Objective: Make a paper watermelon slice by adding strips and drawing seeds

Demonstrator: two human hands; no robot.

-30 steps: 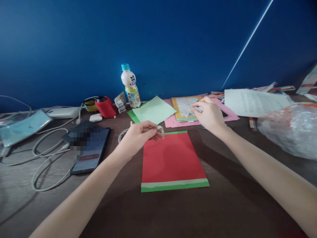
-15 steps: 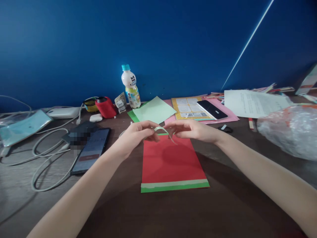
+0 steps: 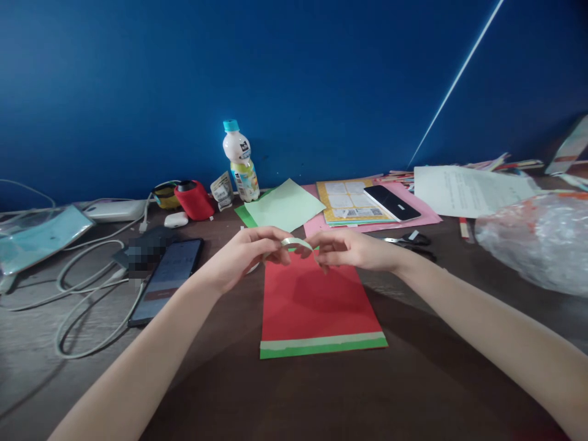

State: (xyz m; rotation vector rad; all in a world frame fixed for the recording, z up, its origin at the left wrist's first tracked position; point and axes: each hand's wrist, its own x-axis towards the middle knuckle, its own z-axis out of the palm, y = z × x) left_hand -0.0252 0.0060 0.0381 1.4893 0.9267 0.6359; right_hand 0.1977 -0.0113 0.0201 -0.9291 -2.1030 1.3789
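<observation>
A narrow pale green paper strip (image 3: pixel 296 242) arches between my two hands, above the far end of a red sheet (image 3: pixel 319 300). My left hand (image 3: pixel 250 254) pinches its left end. At its right end, the fingers of my right hand (image 3: pixel 351 250) are bent and closed on the strip; the fingertips partly hide it. The red sheet lies flat on the dark table, with a pale green and a bright green band (image 3: pixel 324 346) along its near edge. More green shows at its far edge, mostly covered by my hands.
Behind my hands lie pale green paper (image 3: pixel 285 205), a yellow envelope with a phone (image 3: pixel 392 203), and a bottle (image 3: pixel 242 162). Scissors (image 3: pixel 411 239) rest beyond my right wrist. To the left are another phone (image 3: pixel 168 282) and looped cables (image 3: pixel 68 318); bubble wrap (image 3: pixel 542 242) sits right.
The strip's dangling right end has moved up and left, and my right fingers are curled more around it. More of the scissors shows past my right wrist. The red sheet stays put.
</observation>
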